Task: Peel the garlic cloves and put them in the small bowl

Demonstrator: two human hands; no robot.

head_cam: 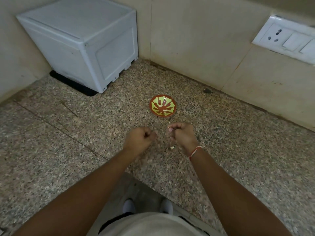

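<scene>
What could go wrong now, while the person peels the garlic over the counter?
The small bowl stands beyond both hands, so a peeled clove may drop on the speckled counter and be hard to see. One pale piece already lies there, below the right hand, and could be forgotten.

head cam | looks steeply down, forward | close above counter (238, 150)

You work over a speckled granite counter (221, 150), polished and smooth. Near its back edge your small bowl (162, 106) looks like glossy glazed ceramic. In the far left corner stands a matt grey plastic box (81, 43). A thread band (196, 150) circles your wrist.
</scene>
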